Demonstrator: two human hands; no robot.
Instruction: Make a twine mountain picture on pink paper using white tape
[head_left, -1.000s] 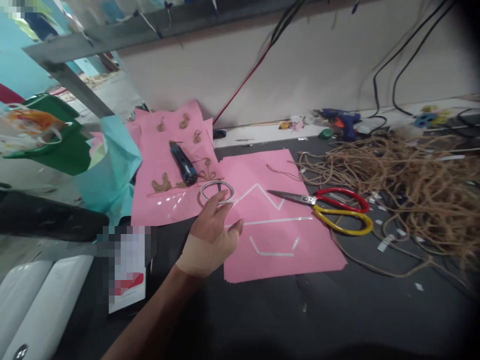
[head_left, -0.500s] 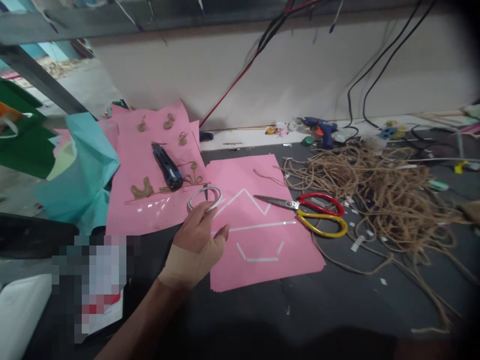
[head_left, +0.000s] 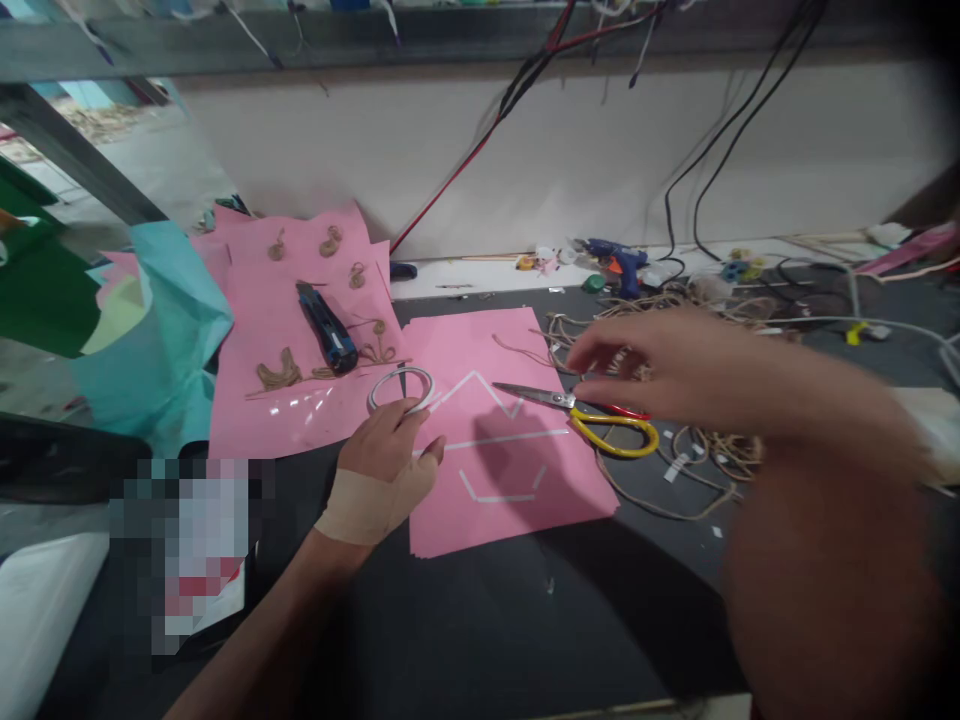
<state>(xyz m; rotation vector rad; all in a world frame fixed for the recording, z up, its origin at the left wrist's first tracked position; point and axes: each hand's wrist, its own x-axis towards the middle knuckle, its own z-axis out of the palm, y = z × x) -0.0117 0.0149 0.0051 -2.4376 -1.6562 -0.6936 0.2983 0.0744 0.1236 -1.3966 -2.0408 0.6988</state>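
My left hand (head_left: 384,462), with a beige bandage round its wrist and palm, is closed on a white tape roll (head_left: 430,382). That hand rests at the left edge of a stack of pink sheets (head_left: 517,340). White strips lie on the top sheet in a zigzag, a long line and a shallow bowl shape. Scissors (head_left: 574,402) with red and yellow handles lie across the stack's right side. Above their handles is my right hand (head_left: 637,365), slightly blurred, thumb and fingers apart, nothing seen between them. It hides most of the red handle.
To the left, a utility knife (head_left: 328,328) and coiled twine shapes (head_left: 279,370) lie on another pink sheet (head_left: 277,300). A tangle of brown twine (head_left: 724,450) lies partly behind my right arm. A blue glue gun (head_left: 619,258) rests by the wall, below hanging cables (head_left: 469,150).
My right hand has come in from the right and is now over the scissors. My left hand keeps the tape roll in about the same place. The view has shifted slightly.
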